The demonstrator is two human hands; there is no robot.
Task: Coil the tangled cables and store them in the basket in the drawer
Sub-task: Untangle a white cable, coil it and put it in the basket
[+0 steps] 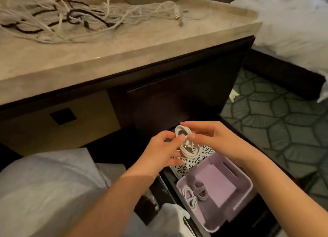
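left hand (159,149), right hand (215,139): fingers (174,142) pinch white coil (185,148) | basket (236,167) at 5 o'clock | risk: if the grip loosens, coil may spring open before reaching the basket

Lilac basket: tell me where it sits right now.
Head view, lower right: the lilac basket sits in the open drawer, below the right hand, next to a black-and-white patterned tray, with coiled cables inside.

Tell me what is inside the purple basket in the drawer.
In the basket lie a white cable coil and a grey cable coil beside a flat lilac sheet. Whatever is under the sheet is covered.
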